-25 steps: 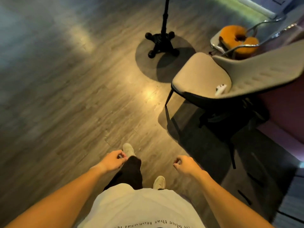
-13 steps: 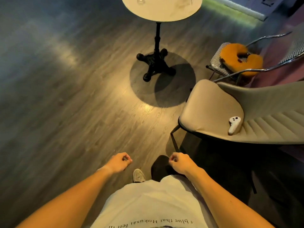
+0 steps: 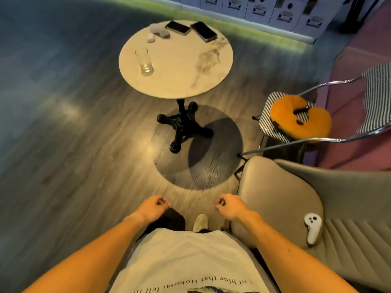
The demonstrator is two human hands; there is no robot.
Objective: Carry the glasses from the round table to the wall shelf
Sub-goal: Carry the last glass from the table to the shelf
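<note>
table (image 3: 160, 85): glass (image 3: 144, 61) upright, two phones (image 3: 191, 30) at far edge | left hand (image 3: 152, 208), right hand (image 3: 229, 208): loosely curled, empty, near grey chair (image 3: 275, 199)

A tall, clear, straight-sided drinking glass (image 3: 144, 61) stands upright on the left part of the round, pale marble-look table top (image 3: 175, 81), in the upper middle of the frame. It looks empty, with a thick bright base and a thin rim. A second clear glass (image 3: 208, 59) shows on the right part of the same top, but it is blurred and its shape cannot be told; it seems upright. The two glasses stand well apart. The table top rests on a single black post with a black four-footed cast base (image 3: 183, 125) on the wooden floor.
</note>
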